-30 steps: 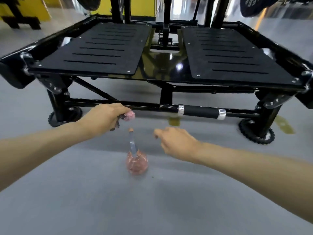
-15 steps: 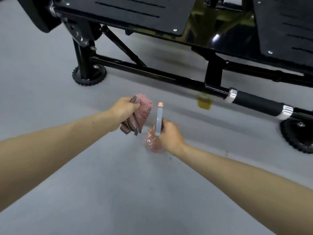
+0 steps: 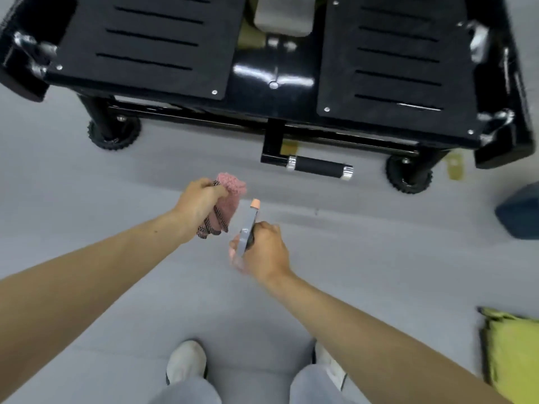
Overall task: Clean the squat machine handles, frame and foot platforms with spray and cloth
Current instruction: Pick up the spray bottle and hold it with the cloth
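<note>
left hand (image 3: 198, 202): grip clamped on the pink cloth (image 3: 232, 193), which is bunched up, with a dark-striped edge hanging below the fist
right hand (image 3: 268, 253): grip wrapped round the spray bottle (image 3: 248, 225); its grey head and orange tip point up and away toward the machine; the bottle body is mostly hidden by the fingers and blurred
both hands are over the grey floor (image 3: 379, 243), close together, cloth just left of the bottle tip; can't tell if they touch
squat machine is ahead of the hands, neither hand on it
left foot platform (image 3: 145, 45) and right foot platform (image 3: 399, 62): black, slotted, glossy black centre plate (image 3: 274, 74) between them
frame (image 3: 186, 118): black crossbar under the front edge, standing on the left front foot (image 3: 113, 137) and right front foot (image 3: 409, 177), both black and toothed
handle (image 3: 319, 167): short black bar with a silver collar at each end, sticking out rightward from a bracket at mid-frame; it's the machine part nearest the hands
white shoes (image 3: 186, 360) at the bottom of the view
right edge, on the floor: yellow-green fabric (image 3: 510, 351) and a dark blue object (image 3: 522, 211), both cut off, can't tell what they are
</note>
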A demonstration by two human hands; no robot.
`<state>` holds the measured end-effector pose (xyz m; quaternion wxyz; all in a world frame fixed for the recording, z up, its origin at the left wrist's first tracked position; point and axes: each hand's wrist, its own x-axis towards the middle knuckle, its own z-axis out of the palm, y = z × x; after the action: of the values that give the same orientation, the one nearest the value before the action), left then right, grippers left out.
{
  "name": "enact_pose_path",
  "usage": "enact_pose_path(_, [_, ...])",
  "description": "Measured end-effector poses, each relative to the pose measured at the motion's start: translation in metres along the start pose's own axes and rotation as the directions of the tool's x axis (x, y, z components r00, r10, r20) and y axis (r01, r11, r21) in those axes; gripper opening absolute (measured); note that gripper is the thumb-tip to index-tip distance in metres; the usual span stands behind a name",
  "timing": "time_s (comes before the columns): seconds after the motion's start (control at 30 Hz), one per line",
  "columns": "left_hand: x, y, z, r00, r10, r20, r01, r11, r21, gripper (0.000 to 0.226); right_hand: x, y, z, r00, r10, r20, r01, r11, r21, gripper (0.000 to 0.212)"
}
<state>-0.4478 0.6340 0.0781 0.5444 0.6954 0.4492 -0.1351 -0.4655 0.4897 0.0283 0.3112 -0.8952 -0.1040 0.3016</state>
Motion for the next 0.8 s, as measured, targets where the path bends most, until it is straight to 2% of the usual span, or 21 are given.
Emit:
enact_pose_path(0.1, [-0.047, 0.048, 0.013, 0.998, 0.032, 0.053, -0.036, 0.996, 0.078, 0.003, -0.045, 0.001, -0.061, 0.996, 0.068, -0.062, -0.065, 0.997, 0.043, 0.023])
enact_pose_path(0.2, [-0.093, 0.102, 0.037, 0.989, 0.087, 0.118, -0.104, 0.983, 0.149, 0.010, -0.087, 0.009, -0.130, 0.982, 0.183, -0.035, -0.170, 0.956, 0.241, 0.022])
enact_pose_path(0.27, [-0.125, 0.141, 0.060, 0.976, 0.122, 0.178, -0.152, 0.974, 0.166, 0.011, -0.114, 0.013, -0.181, 0.965, 0.262, 0.007, -0.238, 0.864, 0.445, 0.025])
enact_pose_path(0.37, [-0.175, 0.202, 0.104, 0.943, 0.198, 0.267, -0.253, 0.949, 0.190, 0.022, -0.150, 0.022, -0.258, 0.938, 0.337, 0.080, -0.303, 0.684, 0.664, 0.006])
enact_pose_path(0.4, [-0.191, 0.221, 0.119, 0.931, 0.226, 0.286, -0.286, 0.939, 0.192, 0.023, -0.159, 0.025, -0.282, 0.935, 0.344, 0.089, -0.303, 0.642, 0.704, 0.013])
enact_pose_path(0.53, [-0.243, 0.286, 0.187, 0.886, 0.286, 0.364, -0.386, 0.891, 0.238, 0.022, -0.187, 0.048, -0.373, 0.960, 0.266, 0.088, -0.243, 0.633, 0.735, 0.024])
enact_pose_path(0.63, [-0.268, 0.320, 0.242, 0.849, 0.306, 0.431, -0.462, 0.825, 0.325, 0.021, -0.201, 0.076, -0.431, 0.957, 0.267, 0.110, -0.239, 0.521, 0.819, 0.030])
enact_pose_path(0.7, [-0.280, 0.336, 0.281, 0.815, 0.323, 0.481, -0.518, 0.779, 0.353, 0.019, -0.207, 0.096, -0.466, 0.944, 0.301, 0.135, -0.261, 0.431, 0.864, 0.041])
enact_pose_path(0.8, [-0.295, 0.356, 0.335, 0.782, 0.342, 0.521, -0.577, 0.713, 0.399, 0.015, -0.208, 0.127, -0.509, 0.918, 0.354, 0.177, -0.314, 0.379, 0.871, 0.042])
